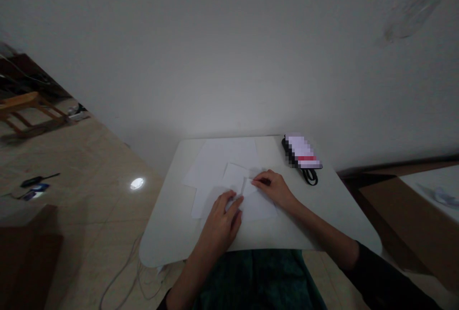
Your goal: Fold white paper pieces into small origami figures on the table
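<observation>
A small piece of white paper (pixel 236 174) lies over larger white sheets (pixel 229 150) in the middle of the white table. Part of the small piece is folded or raised near its right side. My right hand (pixel 275 188) pinches that right edge between thumb and fingertips. Just to the left and nearer to me, my left hand (pixel 224 217) rests with its fingers apart, its fingertips touching the paper. The fold under the left fingertips is partly hidden.
A phone-like object (pixel 301 151), blurred out, lies with a black looped cord (pixel 310 176) at the table's back right. Behind the table (pixel 165 233) rises a grey wall. Cables (pixel 125 272) trail over the floor at left. A cardboard box (pixel 401 224) stands at right.
</observation>
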Available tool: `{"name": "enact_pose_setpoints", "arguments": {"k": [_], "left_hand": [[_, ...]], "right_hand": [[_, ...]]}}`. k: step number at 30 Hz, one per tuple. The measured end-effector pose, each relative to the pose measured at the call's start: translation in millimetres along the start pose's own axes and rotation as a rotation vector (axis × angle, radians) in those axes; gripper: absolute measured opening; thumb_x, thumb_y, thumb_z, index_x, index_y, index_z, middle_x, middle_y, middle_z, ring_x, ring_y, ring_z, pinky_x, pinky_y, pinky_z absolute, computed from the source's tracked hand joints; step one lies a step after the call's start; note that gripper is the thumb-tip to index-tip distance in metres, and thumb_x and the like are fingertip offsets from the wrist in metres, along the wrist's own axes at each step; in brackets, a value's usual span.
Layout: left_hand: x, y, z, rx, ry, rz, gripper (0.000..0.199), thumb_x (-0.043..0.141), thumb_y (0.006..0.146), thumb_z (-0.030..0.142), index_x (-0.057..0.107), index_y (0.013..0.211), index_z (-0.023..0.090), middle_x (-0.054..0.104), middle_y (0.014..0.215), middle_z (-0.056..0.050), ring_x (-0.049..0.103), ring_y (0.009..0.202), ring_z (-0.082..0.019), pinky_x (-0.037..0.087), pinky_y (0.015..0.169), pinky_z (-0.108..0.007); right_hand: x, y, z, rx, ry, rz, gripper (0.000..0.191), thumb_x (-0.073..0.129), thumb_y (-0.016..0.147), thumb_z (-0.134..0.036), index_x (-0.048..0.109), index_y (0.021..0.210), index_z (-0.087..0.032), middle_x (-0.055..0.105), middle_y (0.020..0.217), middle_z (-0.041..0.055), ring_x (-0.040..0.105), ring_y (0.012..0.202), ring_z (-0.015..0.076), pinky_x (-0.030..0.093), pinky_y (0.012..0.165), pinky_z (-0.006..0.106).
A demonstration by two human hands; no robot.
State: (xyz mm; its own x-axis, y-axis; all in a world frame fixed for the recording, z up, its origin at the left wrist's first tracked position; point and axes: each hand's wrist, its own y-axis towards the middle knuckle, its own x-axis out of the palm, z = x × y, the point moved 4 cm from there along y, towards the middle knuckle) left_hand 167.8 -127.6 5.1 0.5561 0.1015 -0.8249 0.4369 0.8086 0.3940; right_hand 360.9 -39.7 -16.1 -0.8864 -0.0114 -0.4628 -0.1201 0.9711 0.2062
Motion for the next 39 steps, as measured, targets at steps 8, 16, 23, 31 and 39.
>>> {"name": "enact_pose_setpoints", "arguments": {"k": [8,16,23,31,39], "left_hand": [[4.4,-6,1,0.035,0.117,0.027,0.037,0.048,0.091,0.018,0.052,0.129,0.019,0.054,0.134,-0.016,0.051,0.125,-0.029,0.046,0.104,-0.054],[5.0,-5,2,0.017,0.145,0.026,0.039,0.046,0.092,0.018,0.048,0.131,0.016,0.055,0.132,-0.014,0.050,0.125,-0.027,0.044,0.104,-0.051],[4.1,6,8,-0.118,0.213,-0.076,0.047,0.050,0.092,0.029,0.047,0.138,0.020,0.055,0.128,-0.013,0.052,0.112,-0.030,0.045,0.094,-0.049],[6.6,11,14,-0.069,0.253,-0.157,0.052,0.043,0.095,0.029,0.036,0.146,0.020,0.043,0.149,-0.007,0.045,0.117,-0.030,0.039,0.095,-0.050],[5.3,17,8,0.022,0.237,-0.197,0.050,0.040,0.096,0.033,0.038,0.143,0.018,0.044,0.147,-0.009,0.038,0.135,-0.028,0.021,0.113,-0.055]], "right_hand": [[8,7,-5,0.106,-0.155,0.089,0.009,0.070,0.075,-0.029,0.074,0.068,-0.026,0.071,0.068,0.0020,0.064,0.067,0.0202,0.045,0.074,0.037],[8,4,-16,0.217,-0.304,0.065,0.011,0.067,0.079,-0.029,0.074,0.073,-0.023,0.074,0.075,0.0011,0.067,0.078,0.0205,0.040,0.087,0.040],[7,5,-17,0.234,-0.301,0.081,0.011,0.068,0.076,-0.032,0.074,0.071,-0.024,0.074,0.074,0.0007,0.067,0.076,0.0201,0.040,0.087,0.039],[9,4,-18,0.223,-0.286,0.130,0.014,0.070,0.074,-0.035,0.074,0.069,-0.022,0.073,0.072,0.0020,0.067,0.074,0.0204,0.039,0.086,0.039],[12,2,-17,0.216,-0.302,0.169,0.018,0.069,0.075,-0.039,0.073,0.069,-0.022,0.073,0.071,0.0018,0.067,0.075,0.0211,0.034,0.089,0.041]]}}
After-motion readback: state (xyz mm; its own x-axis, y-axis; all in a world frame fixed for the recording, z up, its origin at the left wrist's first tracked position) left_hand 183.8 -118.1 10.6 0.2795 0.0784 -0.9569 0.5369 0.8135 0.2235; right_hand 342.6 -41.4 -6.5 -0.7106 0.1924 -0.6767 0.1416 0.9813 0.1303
